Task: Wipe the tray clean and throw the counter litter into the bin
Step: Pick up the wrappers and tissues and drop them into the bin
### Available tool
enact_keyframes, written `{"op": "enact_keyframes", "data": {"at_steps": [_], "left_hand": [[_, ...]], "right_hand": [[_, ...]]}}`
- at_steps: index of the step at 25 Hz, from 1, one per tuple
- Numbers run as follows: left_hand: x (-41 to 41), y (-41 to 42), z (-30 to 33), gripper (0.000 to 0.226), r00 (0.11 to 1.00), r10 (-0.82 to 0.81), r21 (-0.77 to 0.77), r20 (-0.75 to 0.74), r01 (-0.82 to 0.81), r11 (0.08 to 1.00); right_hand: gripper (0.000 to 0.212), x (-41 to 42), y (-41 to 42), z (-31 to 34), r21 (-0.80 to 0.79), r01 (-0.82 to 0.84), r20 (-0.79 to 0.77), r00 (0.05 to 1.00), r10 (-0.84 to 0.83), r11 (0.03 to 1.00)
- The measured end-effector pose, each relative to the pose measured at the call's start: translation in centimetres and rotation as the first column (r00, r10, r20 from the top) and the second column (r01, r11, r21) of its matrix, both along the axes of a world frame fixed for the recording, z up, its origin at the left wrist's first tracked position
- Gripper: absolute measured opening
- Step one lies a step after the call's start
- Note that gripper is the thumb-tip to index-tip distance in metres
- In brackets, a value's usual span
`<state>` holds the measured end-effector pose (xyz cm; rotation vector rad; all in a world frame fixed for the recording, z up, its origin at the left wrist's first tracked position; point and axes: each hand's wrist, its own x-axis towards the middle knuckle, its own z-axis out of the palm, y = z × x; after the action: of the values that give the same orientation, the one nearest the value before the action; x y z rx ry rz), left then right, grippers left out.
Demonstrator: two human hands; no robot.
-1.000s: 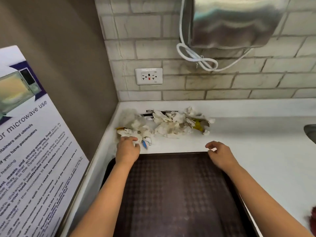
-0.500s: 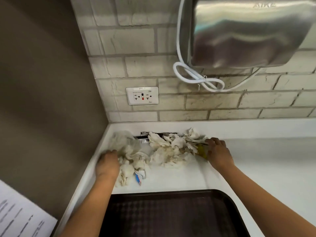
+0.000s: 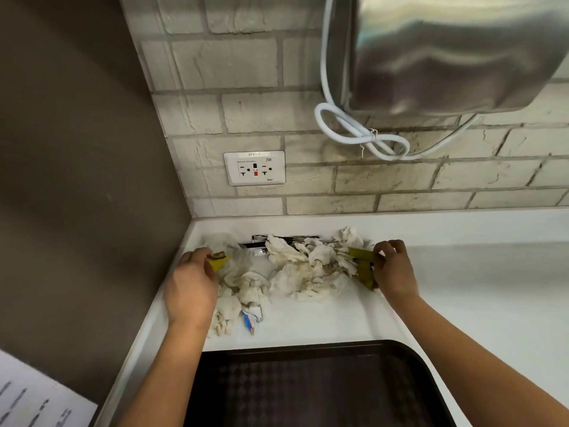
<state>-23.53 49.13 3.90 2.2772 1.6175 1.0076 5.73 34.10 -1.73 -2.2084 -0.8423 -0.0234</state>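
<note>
White counter (image 3: 323,322), far corner: left hand (image 3: 192,288) and right hand (image 3: 392,269) each pinch yellow scraps flanking soiled tissues (image 3: 295,272); litter-gathering step, next scoop together.

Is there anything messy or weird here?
Yes. A heap of crumpled, stained tissues and yellow wrappers is piled in the counter corner, where litter doesn't belong. Both hands are at its ends. The tray looks clean.

Both arms extended; left grip (image 3: 192,282) and right grip (image 3: 392,269) pinched closed.
</note>
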Motion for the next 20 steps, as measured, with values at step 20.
{"op": "enact_keyframes", "data": {"at_steps": [20], "left_hand": [[2.4,-12.2,1.2,0.011,0.761,0.009,-0.495,0.649,0.413,0.765]], "right_hand": [[0.018,-7.3,-15.8,5.7,0.502,0.415,-0.404,0.888,-0.219,0.759]]}}
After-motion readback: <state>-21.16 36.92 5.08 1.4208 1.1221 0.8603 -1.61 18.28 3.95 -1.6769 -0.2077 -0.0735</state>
